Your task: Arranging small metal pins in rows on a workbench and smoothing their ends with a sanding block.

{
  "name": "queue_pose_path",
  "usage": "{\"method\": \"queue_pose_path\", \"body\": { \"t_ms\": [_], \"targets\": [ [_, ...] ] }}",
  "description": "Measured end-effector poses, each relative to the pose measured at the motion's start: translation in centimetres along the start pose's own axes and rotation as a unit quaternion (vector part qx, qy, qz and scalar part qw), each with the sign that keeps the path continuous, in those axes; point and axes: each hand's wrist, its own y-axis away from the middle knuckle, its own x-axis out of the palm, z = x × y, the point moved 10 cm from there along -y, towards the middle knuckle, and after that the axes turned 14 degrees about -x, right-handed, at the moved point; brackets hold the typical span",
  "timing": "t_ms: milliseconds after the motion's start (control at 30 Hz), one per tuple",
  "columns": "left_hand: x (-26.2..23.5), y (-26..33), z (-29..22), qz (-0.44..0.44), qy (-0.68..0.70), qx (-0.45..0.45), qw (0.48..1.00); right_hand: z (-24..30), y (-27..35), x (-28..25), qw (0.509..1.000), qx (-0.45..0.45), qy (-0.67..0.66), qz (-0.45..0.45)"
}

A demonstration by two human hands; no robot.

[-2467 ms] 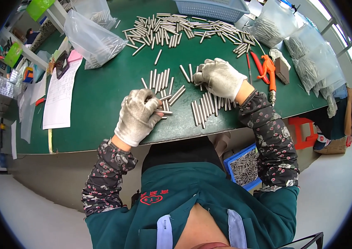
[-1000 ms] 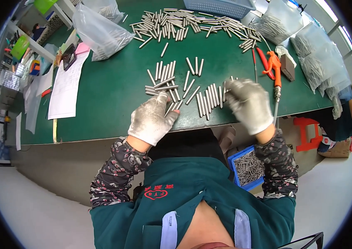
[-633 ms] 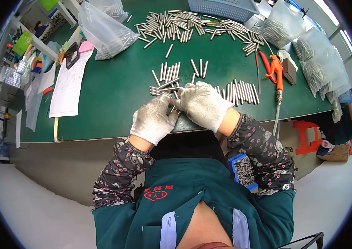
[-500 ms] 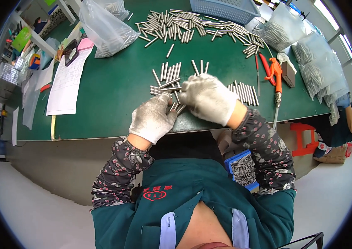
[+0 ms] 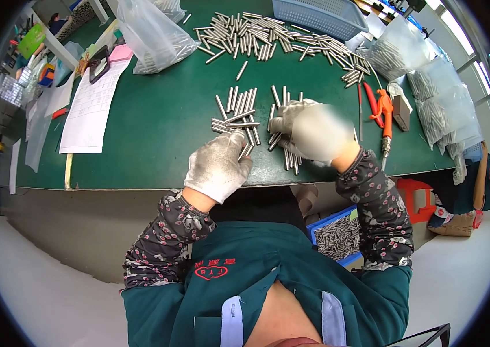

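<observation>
On the green table (image 5: 158,133), loose metal pins (image 5: 242,125) lie just beyond the gloved left hand (image 5: 217,168), with more showing between its thumb and forefinger, whether pinched I cannot tell; the right hand (image 5: 314,130) bends over other pins, its grip hidden.

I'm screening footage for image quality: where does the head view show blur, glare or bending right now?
Head view: a smooth blur covers the back of the right hand; in the head view, the left hand looks sharper, the windows at upper right glare white, and the green table has a curved front edge.
</observation>
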Motion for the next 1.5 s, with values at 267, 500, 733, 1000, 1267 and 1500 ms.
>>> {"method": "queue_pose_path", "body": {
  "t_ms": [267,500,733,1000,1267,1500],
  "targets": [
    [0.3,-0.3,-0.2,0.012,-0.011,-0.016,1.0,2.6,-2.4,3.0,0.945,-0.084,0.287,0.134],
    [0.8,-0.3,-0.6,0.018,-0.034,-0.035,0.999,-2.9,1.4,-2.8,0.946,0.153,-0.166,-0.233],
    [1.8,-0.2,-1.6,-0.001,0.012,-0.023,1.0,-1.4,4.2,2.7,0.92,0.307,-0.207,-0.13],
    [-1.6,-0.7,-1.4,-0.063,0.183,0.137,0.972,5.4,2.5,-0.2,0.995,0.031,-0.042,-0.08],
    [0.7,-1.9,-3.1,0.002,-0.068,0.178,0.982,4.3,3.3,0.4,0.994,0.048,-0.048,-0.08],
    [0.0,-1.6,-3.6,-0.014,-0.111,0.149,0.982,0.3,-0.1,0.5,0.986,0.01,0.167,0.011]
  ]
}}
